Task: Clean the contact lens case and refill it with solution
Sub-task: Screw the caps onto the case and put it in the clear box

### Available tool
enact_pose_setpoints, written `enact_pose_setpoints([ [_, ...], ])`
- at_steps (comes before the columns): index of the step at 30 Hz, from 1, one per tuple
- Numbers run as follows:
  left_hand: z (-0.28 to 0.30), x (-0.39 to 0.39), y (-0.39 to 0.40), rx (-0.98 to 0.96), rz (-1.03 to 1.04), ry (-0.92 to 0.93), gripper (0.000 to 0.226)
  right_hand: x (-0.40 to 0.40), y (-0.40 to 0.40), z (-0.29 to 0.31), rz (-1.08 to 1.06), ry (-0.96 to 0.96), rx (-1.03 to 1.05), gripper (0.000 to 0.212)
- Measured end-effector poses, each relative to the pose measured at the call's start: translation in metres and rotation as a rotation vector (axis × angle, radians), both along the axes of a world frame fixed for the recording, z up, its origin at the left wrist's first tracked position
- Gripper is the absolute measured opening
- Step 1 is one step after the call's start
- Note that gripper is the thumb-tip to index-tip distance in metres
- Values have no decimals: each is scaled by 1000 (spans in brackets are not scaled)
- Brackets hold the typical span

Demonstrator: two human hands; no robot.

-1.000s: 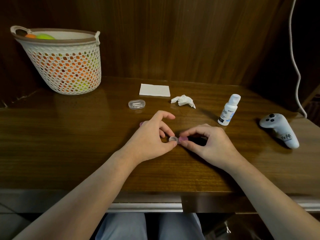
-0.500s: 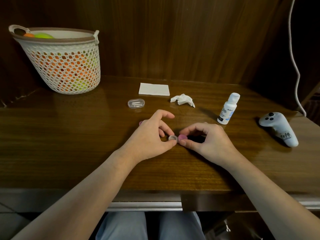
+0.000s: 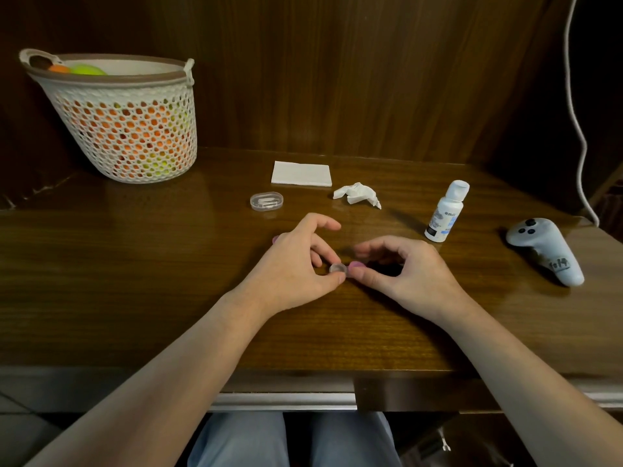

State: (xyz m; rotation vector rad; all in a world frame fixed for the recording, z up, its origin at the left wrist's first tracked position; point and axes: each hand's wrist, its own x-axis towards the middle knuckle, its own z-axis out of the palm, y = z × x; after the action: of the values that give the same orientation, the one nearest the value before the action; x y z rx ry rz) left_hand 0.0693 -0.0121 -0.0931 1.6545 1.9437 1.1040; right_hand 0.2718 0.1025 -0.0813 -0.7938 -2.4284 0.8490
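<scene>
My left hand (image 3: pixel 296 264) sits low on the wooden table (image 3: pixel 135 281), wrist down, thumb and middle finger pinching the clear well of the contact lens case (image 3: pixel 338 268); index finger arches up and forward, free. A bit of pink pokes out behind this hand's knuckles at its left edge, too hidden to tell what it is. My right hand (image 3: pixel 404 274) faces it, fingers curled, thumb and fingertips pinching the pink cap (image 3: pixel 356 265) just beside the clear well. Whether the cap is on its well or off, I cannot tell; my fingers cover that side. The case is at table centre, between both hands.

Left to right otherwise: mesh basket (image 3: pixel 128 123) at far left back, orange and green balls inside. Small clear box (image 3: pixel 266 201) ahead of my left hand, contents unclear. Folded white napkin (image 3: pixel 301 173) behind it, crumpled tissue (image 3: pixel 357 194) next. Solution bottle (image 3: pixel 445 212) upright, cap on, to the right of my right hand; label print too small to read. Grey controller (image 3: pixel 546 251) at far right, dark scrawl on its grip that I can't make out. White cable (image 3: pixel 577 112) hangs at the right edge, top cut off.
</scene>
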Motion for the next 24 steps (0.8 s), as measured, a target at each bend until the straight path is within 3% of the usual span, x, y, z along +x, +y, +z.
enact_pose_setpoints([
  [4, 0, -1, -1, 0, -4, -8, 76, 0, -1, 0, 5, -15, 2, 23],
  [24, 0, 1, 1, 1, 11, -2, 76, 3, 0, -2, 53, -23, 61, 27],
])
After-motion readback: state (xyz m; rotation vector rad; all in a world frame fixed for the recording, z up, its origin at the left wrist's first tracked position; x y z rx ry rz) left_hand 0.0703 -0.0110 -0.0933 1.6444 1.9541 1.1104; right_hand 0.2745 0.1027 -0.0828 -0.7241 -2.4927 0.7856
